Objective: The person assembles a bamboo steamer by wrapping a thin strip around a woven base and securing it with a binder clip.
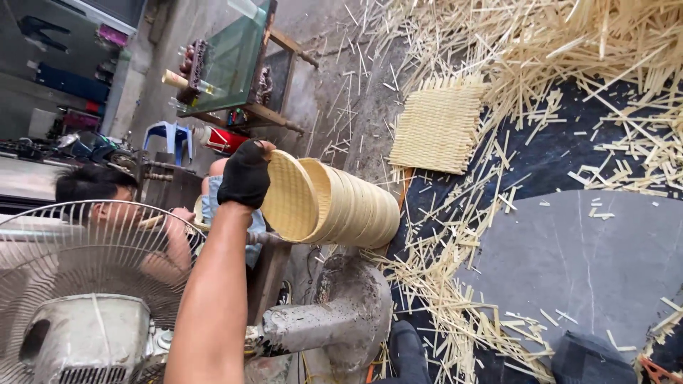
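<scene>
One hand (244,174), wearing a black fingerless glove, is clamped over the rim of the nearest basket in a stack of pale round woven bamboo baskets (334,203), fingers curled over the rim's edge; its bare forearm runs down to the bottom of the view, and which of the person's hands it is cannot be told for certain, though it reads as the left. The other hand is out of sight. The nested stack lies on its side, its mouth turned toward the gloved hand and its far end reaching toward the floor beyond. Just below the stack sits a grey, dusty metal machine housing (341,316), and at the lower left stands an electric fan with a round wire guard (78,284). Behind the fan another person (114,206) sits with head bent down. Beyond the stack a flat square woven bamboo mat (435,128) lies on the ground, with loose pale bamboo strips (541,50) scattered thickly around it over a dark floor sheet (569,256).
</scene>
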